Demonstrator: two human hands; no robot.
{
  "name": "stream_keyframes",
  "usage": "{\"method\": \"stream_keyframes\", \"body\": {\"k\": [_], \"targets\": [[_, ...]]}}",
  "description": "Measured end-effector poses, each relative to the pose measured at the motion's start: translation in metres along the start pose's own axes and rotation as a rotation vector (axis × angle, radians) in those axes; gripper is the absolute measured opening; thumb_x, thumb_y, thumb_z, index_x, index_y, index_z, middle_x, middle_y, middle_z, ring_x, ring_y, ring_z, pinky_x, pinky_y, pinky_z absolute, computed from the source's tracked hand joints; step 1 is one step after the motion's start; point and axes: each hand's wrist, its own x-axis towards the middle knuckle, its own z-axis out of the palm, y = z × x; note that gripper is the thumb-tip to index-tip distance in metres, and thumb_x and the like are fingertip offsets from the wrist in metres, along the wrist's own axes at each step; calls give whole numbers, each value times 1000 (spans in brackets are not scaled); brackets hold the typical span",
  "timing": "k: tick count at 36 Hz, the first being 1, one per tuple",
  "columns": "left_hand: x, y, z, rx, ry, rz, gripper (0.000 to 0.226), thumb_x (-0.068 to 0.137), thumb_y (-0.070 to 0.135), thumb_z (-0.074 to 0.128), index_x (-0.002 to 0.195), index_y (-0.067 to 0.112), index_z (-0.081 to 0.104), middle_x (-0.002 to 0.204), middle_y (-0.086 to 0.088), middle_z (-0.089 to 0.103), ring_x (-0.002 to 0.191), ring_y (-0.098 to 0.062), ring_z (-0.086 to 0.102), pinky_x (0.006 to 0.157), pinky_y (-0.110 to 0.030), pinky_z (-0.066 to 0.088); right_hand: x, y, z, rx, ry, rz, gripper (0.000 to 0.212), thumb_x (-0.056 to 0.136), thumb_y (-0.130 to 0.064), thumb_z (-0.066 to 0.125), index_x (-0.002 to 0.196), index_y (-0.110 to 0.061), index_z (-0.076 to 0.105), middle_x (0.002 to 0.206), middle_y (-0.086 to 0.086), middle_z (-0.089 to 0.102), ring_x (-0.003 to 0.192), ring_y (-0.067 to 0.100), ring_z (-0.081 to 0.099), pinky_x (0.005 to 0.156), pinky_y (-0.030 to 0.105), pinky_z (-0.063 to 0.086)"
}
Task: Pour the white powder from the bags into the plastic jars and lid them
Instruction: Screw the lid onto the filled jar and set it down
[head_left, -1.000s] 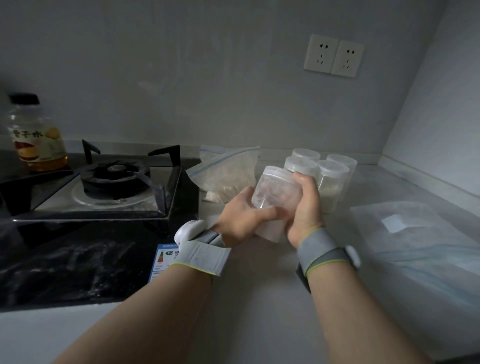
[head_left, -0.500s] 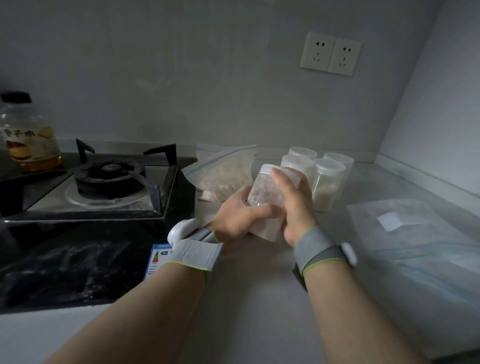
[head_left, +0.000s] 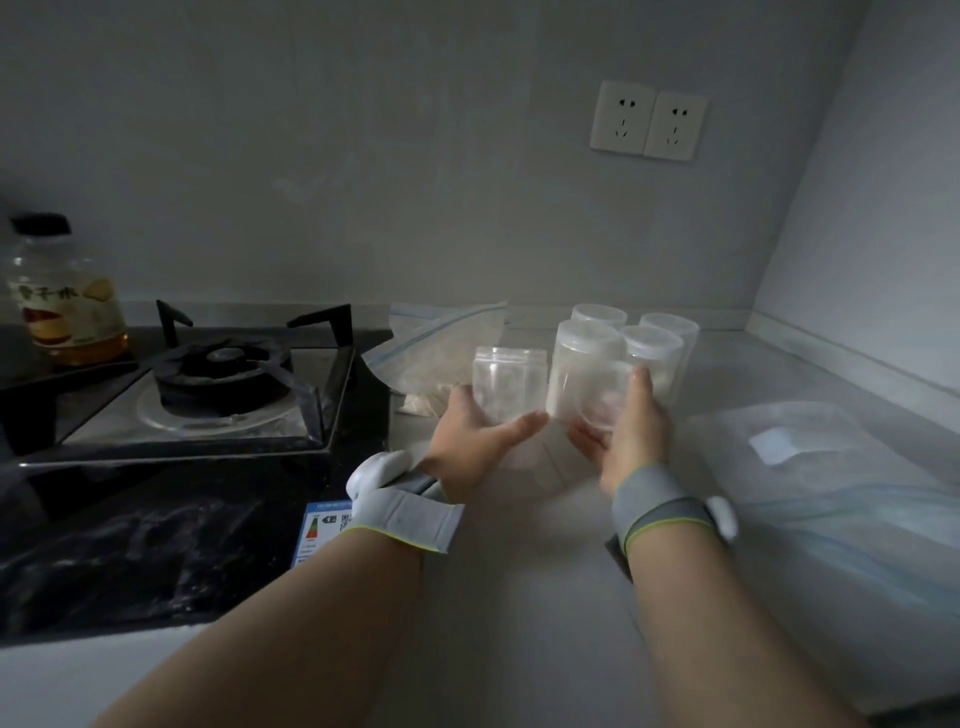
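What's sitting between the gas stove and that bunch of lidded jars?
In the head view, a zip bag of white powder and an open jar, which the left hand holds.

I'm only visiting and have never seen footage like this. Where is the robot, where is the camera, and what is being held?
There is no robot here: these are a person's two bare hands, filmed by one wide-angle camera worn on the head, looking forward and down. The left hand holds a clear jar with no top on it. The right hand holds what looks like its lid, though that is blurred. Both wrists wear grey bands. On the counter, four lidded jars stand behind the hands and a zip bag of white powder sits beside a gas stove. A bottle stands far left by the stove, and a flat plastic bag lies at right.
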Motion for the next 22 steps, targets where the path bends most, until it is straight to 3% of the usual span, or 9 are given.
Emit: {"method": "stream_keyframes", "body": {"k": [3,7,9,10,12,14,17,20,22], "targets": [[1,0,1,21,14,8,63,75,26,77,122,9,40,112,-5,55,103,-20,57,90,-34,49,6,7,-7,-260,67,-123,27,94,-26,45,71,-13,49,76,17,59,36,22,56,38,27,48],[4,-3,5,176,37,37,75,76,32,76,131,4,34,112,-3,49,110,-23,53,97,-37,45,8,8,-17,-516,72,-246,13,90,-17,53,84,-6,52,70,12,60,32,14,55,35,31,50],[4,-3,11,244,36,67,81,76,33,76,135,2,30,114,-4,46,114,-22,50,94,-28,43,5,6,-22,-583,76,-266,16,89,-16,55,99,-5,56,73,9,61,48,23,63,46,33,55],[6,-5,12,284,40,71,85,75,36,76,136,1,28,119,-6,46,117,-23,49,91,-25,41,4,6,-22,-633,79,-274,23,88,-17,56,106,-4,57,83,11,64,64,31,67,59,38,58],[9,-5,18,383,46,60,90,75,42,74,138,1,25,131,-11,44,123,-26,47,93,-26,40,2,3,-27,-737,97,-283,33,87,-21,57,115,-3,55,106,17,63,98,38,63,86,44,50],[12,-7,22,443,88,24,89,76,47,72,138,2,26,136,-13,44,124,-29,46,100,-33,41,0,3,-28,-828,86,-278,38,88,-22,55,121,-4,52,123,19,57,115,36,52,94,37,39],[16,-7,28,573,136,-63,84,76,50,70,136,6,30,133,-12,48,122,-33,49,102,-41,40,-4,4,-30,-921,66,-335,39,86,-18,56,123,-5,55,129,19,53,121,34,46,99,34,34],[14,-3,29,585,170,-188,67,69,31,70,126,9,43,120,-7,57,112,-29,55,98,-37,44,-7,3,-33,-973,91,-360,32,85,-19,57,116,-11,61,128,15,54,120,35,44,98,30,32],[9,-2,26,585,120,-183,71,61,33,62,125,11,41,114,-10,58,109,-33,54,93,-37,46,-7,3,-34,-973,103,-355,29,85,-19,56,112,-14,63,126,14,55,119,35,44,96,29,32]]}}
